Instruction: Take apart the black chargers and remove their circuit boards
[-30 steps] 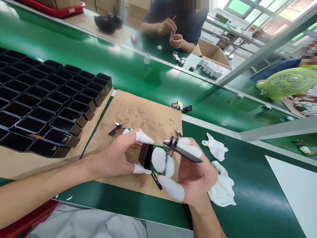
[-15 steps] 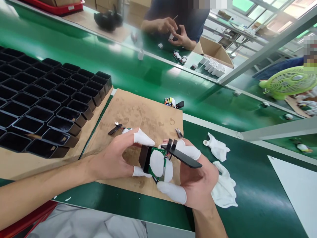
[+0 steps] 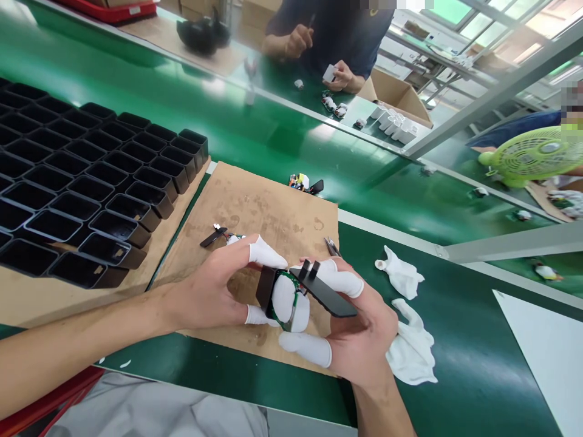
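My left hand and my right hand meet over a brown cardboard sheet, both wearing white finger cots. Between them is a small green circuit board with a dark block on its left side, which my left thumb and forefinger pinch. My right hand's fingers close around the board from the right and also hold a flat black plate with two small upright tabs. A small black part with wires lies on the cardboard just beyond my left hand.
A black tray of several empty square cells lies at left. Crumpled white gloves lie right of my hands; tweezers rest at the cardboard's edge. A small coloured part rides the green belt. Another person works across the belt. A green fan stands at right.
My hands have drawn slightly closer, and the black plate has tilted and slid toward the board. The coloured part on the belt has moved left. The person opposite has separated their hands.
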`<move>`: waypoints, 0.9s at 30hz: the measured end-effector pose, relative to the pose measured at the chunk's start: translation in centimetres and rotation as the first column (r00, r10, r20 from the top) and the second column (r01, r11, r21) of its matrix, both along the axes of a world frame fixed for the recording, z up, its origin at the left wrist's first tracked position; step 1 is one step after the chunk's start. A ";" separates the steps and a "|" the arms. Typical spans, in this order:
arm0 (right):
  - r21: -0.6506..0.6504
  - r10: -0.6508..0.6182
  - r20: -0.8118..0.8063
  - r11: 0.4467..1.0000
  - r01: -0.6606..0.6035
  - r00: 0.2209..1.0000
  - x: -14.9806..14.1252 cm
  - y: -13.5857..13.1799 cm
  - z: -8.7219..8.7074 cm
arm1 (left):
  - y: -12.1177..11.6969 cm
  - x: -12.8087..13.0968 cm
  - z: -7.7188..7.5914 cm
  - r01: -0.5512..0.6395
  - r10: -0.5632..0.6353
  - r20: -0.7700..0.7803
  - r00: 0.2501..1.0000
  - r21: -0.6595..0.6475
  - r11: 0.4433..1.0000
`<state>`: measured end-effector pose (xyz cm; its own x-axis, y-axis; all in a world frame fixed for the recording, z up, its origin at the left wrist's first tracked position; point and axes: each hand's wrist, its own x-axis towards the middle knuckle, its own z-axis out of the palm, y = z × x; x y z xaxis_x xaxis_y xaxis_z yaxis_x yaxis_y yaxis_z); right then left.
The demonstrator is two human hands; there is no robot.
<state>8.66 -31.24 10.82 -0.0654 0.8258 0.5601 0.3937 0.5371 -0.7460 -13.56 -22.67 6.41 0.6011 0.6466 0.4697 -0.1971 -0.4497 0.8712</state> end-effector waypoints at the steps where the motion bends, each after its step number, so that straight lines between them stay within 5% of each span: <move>1: 0.001 0.005 0.000 1.000 -0.005 1.000 0.0 0.0 0.0 | 0.0 0.0 0.0 -0.003 0.003 -0.001 1.000 0.004 1.000; 27: -0.052 0.023 0.123 0.999 -0.016 0.992 -0.4 0.4 -0.5 | -0.2 0.0 -0.2 0.027 -0.025 0.025 0.999 -0.096 0.995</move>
<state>8.30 -30.89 10.31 -0.1480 0.8507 0.5045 0.4746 0.5086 -0.7184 -13.51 -22.87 6.25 0.6080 0.6738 0.4199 -0.2286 -0.3579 0.9054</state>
